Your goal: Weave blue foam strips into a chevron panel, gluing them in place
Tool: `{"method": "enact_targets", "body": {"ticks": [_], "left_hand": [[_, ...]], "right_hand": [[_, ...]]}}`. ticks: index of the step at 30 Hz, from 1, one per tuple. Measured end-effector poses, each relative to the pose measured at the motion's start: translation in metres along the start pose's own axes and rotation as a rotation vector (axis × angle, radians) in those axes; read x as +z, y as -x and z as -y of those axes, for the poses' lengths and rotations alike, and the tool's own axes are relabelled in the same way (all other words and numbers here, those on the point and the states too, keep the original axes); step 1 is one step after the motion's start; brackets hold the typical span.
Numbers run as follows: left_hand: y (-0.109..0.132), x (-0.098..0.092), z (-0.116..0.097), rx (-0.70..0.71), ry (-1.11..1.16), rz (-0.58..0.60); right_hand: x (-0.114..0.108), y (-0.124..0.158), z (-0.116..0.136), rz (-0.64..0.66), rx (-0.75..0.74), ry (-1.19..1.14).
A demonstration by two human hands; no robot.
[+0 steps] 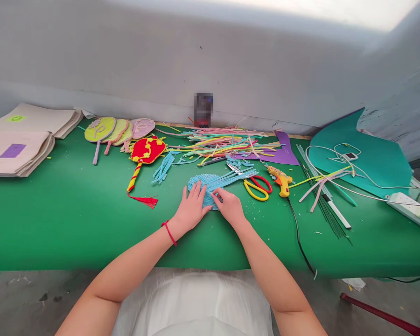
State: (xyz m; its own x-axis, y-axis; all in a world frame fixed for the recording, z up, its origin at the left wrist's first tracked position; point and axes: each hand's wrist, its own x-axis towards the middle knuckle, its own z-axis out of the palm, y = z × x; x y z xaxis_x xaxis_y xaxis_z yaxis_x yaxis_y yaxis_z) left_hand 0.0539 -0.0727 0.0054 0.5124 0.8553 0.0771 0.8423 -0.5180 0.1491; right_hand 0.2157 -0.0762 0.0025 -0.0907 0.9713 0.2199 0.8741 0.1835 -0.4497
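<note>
A light blue woven piece point(210, 183) made of foam strips lies on the green table point(73, 219) in front of me. My left hand point(192, 207) rests flat on its left part, fingers stretched out. My right hand point(229, 205) sits at its right side with the fingers pinched on one blue strip. Loose strip ends fan out from the piece toward the upper right. A red string bracelet circles my left wrist.
Yellow and red scissors point(257, 187) and an orange glue gun point(281, 179) lie right of the piece. A heap of coloured strips point(224, 142), a red fan with tassel point(145, 151), several pastel fans point(115, 129), stacked cloth bags point(21, 140), teal foam sheet point(371, 158), green wires and a power strip point(411, 207).
</note>
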Motion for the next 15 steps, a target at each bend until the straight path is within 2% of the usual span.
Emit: {"method": "enact_targets", "body": {"ticks": [9, 15], "left_hand": [[-0.0012, 0.0002, 0.0013, -0.029, -0.006, 0.027], [-0.0021, -0.0040, -0.0009, -0.059, -0.051, 0.092]], "right_hand": [[0.0004, 0.0001, 0.0006, 0.020, 0.009, 0.018], [-0.0001, 0.0001, 0.0028, 0.026, 0.019, 0.030]]}}
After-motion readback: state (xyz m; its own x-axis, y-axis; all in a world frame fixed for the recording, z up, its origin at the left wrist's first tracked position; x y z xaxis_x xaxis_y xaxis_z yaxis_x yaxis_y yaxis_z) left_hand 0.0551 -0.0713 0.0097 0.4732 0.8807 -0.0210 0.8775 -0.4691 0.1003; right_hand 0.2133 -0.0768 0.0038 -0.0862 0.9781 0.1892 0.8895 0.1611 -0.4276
